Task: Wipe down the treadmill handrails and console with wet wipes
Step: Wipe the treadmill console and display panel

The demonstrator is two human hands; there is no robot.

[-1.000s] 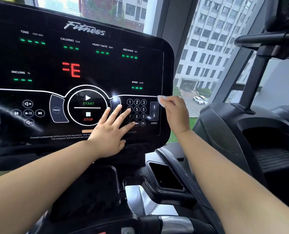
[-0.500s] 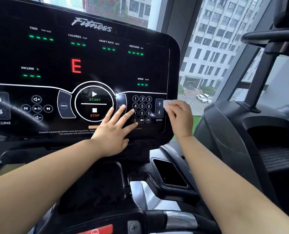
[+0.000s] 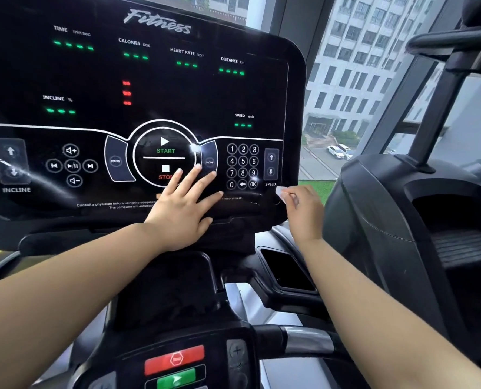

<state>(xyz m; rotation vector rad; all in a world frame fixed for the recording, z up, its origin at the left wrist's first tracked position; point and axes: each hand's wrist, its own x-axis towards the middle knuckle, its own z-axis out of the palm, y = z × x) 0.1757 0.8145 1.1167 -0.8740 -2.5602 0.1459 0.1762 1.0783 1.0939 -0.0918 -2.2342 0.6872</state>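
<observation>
The black treadmill console (image 3: 149, 88) fills the upper left, lit with green and red readouts. My left hand (image 3: 184, 204) lies flat with spread fingers on its lower panel, just below the STOP button and left of the number keypad (image 3: 242, 167). My right hand (image 3: 302, 211) pinches a small folded white wet wipe (image 3: 282, 191) against the console's lower right corner, under the SPEED arrows. A chrome-banded handrail grip (image 3: 308, 339) runs across the bottom right below my right forearm.
A red stop button (image 3: 174, 359) and a green button (image 3: 177, 379) sit on the lower control bar. A black recessed holder (image 3: 285, 269) lies under the console's right side. Another black machine (image 3: 402, 220) stands close on the right, before a large window.
My right hand has slid the wipe down the console's right edge, from beside the upper keypad to below the SPEED arrows. My left hand has stayed on the panel. The red readout changed.
</observation>
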